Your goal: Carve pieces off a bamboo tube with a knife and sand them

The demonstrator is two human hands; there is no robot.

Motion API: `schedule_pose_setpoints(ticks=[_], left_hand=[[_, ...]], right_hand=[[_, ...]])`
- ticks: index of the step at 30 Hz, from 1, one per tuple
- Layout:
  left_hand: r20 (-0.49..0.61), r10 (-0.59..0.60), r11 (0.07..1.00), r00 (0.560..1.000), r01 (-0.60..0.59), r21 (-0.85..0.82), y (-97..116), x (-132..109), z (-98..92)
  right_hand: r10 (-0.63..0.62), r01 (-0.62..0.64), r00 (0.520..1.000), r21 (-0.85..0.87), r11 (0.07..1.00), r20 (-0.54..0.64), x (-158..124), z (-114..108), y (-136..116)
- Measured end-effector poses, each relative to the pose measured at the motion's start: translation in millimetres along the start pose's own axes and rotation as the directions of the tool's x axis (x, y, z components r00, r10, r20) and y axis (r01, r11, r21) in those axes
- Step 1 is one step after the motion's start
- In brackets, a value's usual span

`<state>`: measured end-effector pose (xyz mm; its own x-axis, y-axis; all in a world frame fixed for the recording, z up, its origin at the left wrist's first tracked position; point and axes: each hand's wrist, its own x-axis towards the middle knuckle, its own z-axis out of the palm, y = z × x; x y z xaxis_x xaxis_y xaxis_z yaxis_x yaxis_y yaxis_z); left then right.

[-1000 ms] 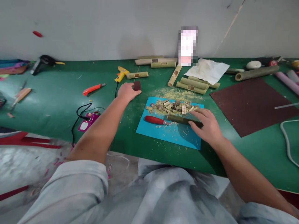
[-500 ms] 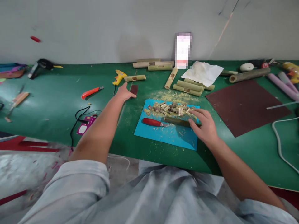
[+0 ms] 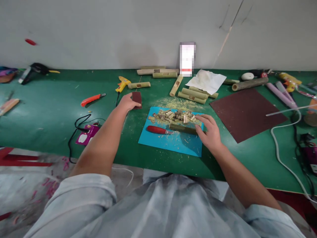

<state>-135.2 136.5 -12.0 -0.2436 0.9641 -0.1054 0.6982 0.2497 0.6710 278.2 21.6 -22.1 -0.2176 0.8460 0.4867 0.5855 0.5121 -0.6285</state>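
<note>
Closing where it was merely reaching a second ago, the left hand is gripping a small dark-brown sandpaper rectangle above the green surface. The right hand, fingers spread, is pressing a dark green bamboo stick onto the blue mat.

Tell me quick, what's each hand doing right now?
Left hand: on the small brown piece, grip cannot be told.
Right hand: closed on the bamboo stick.
</note>
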Motion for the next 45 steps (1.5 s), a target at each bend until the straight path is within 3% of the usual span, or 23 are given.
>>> schedule_pose_setpoints(ticks=[5, 8, 13, 18, 22, 25, 30, 32, 34, 39, 42, 45], left_hand=[[-0.069, 0.022, 0.983, 0.997, -0.034, -0.181, 29.4, -37.4, 10.0], [-0.021, 0.044, 0.951, 0.999, -0.049, -0.304, 43.3, -68.6, 10.0], [-0.045, 0.011, 0.907, 0.999, -0.029, -0.420, 46.3, -107.2, 3.7], [-0.120, -0.033, 0.861, 0.992, -0.032, -0.508, 40.8, -117.9, 3.3], [-0.162, -0.064, 0.796, 0.985, -0.048, -0.604, 44.2, -125.5, 2.0], [-0.182, -0.096, 0.720, 0.979, -0.058, -0.691, 46.6, -131.9, -2.2], [-0.230, -0.145, 0.645, 0.962, -0.085, -0.759, 44.2, -139.2, -11.5], [-0.260, -0.144, 0.632, 0.955, -0.114, -0.767, 42.6, -142.2, -15.4], [-0.292, -0.138, 0.635, 0.946, -0.142, -0.760, 41.9, -145.3, -18.8], [-0.344, -0.136, 0.655, 0.929, -0.176, -0.734, 44.2, -148.4, -20.4], [-0.308, -0.161, 0.627, 0.938, -0.144, -0.766, 45.9, -146.6, -12.8], [-0.219, -0.175, 0.607, 0.960, -0.070, -0.792, 48.1, -145.0, -0.6]], right_hand=[[-0.011, 0.013, 0.997, -0.024, 1.000, 0.070, 4.5, -4.6, -2.4], [-0.058, 0.068, 0.982, -0.049, 0.996, 0.181, 6.7, -4.3, -10.6], [-0.127, 0.207, 0.885, -0.134, 0.969, 0.448, 13.6, 12.7, -48.6], [-0.139, 0.355, 0.751, -0.218, 0.909, 0.646, 33.7, 62.5, -92.4], [-0.126, 0.436, 0.675, -0.255, 0.863, 0.727, 51.5, 99.9, -105.4], [-0.104, 0.469, 0.635, -0.275, 0.839, 0.766, 56.8, 113.6, -104.1], [-0.091, 0.494, 0.606, -0.284, 0.822, 0.790, 57.8, 117.9, -101.3], [-0.105, 0.500, 0.608, -0.277, 0.821, 0.787, 66.8, 118.1, -104.5], [-0.115, 0.489, 0.640, -0.288, 0.823, 0.759, 86.3, 119.7, -108.3], [-0.046, 0.378, 0.774, -0.403, 0.833, 0.632, 161.9, 134.4, -98.5], [0.016, 0.305, 0.805, -0.436, 0.847, 0.594, 191.3, 149.7, -76.3], [0.073, 0.222, 0.824, -0.438, 0.871, 0.562, 195.8, 162.1, -55.3]])
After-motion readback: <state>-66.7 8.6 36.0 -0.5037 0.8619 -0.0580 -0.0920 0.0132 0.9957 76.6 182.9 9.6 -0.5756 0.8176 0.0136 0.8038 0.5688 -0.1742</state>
